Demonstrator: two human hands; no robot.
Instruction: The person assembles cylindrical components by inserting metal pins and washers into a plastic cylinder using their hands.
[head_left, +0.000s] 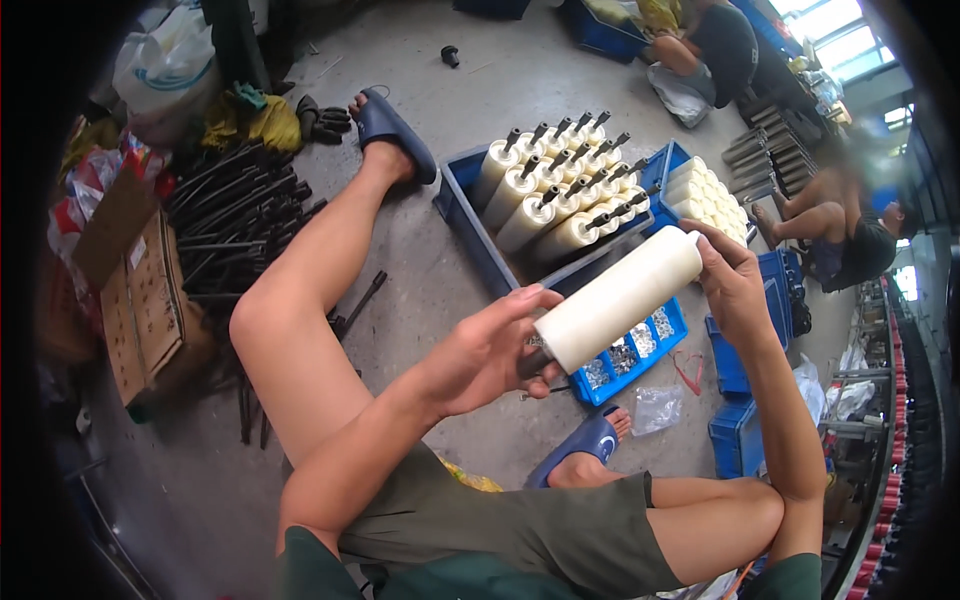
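A white cylindrical roller (620,300) is held up at a slant in front of me, its right end higher. My left hand (485,350) is closed around the black shaft at the roller's lower left end. At the upper right end, the fingers of my right hand (735,285) grip the roller's rim. Beneath the roller lies a blue compartment tray (632,379) of small metal parts, partly hidden by it. Just beyond stands a blue crate (463,215) packed with upright white rollers (545,190), black shafts sticking out of their tops.
Black rods (240,215) lie heaped at the left beside a torn cardboard box (145,310). A second blue crate (655,170) holds white rollers without visible shafts. A clear plastic bag (658,410) lies near my right foot. Two people sit at the far right.
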